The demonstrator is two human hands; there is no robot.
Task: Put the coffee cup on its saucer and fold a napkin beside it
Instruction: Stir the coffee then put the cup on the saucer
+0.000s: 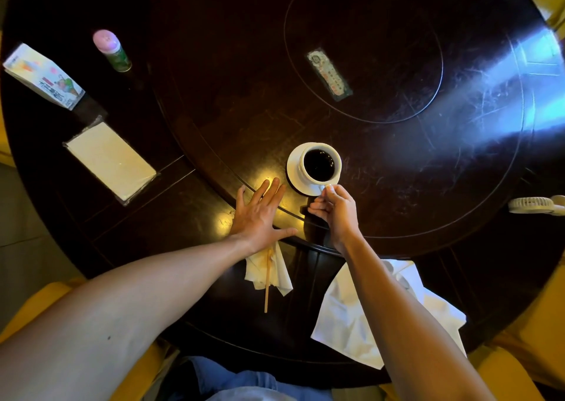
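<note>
two steps, and we judge the first nearly closed. on the dark round table (382,186), the white napkin (351,318) lies unfolded at the near edge. the coffee cup (321,163) sits on its saucer (295,168). right hand (334,211) pinches the handle; left hand (260,211) rests flat, fingers spread. next we release without spilling, then fold.

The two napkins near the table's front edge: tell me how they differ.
The left napkin is crumpled and stained brownish, with a wooden stick lying across it; the right napkin looks clean. The left napkin is smaller and bunched up; the right napkin is larger and spread mostly flat. The left hand rests just above the left napkin; the right forearm crosses over the right one. Both are white and unfolded.
</note>
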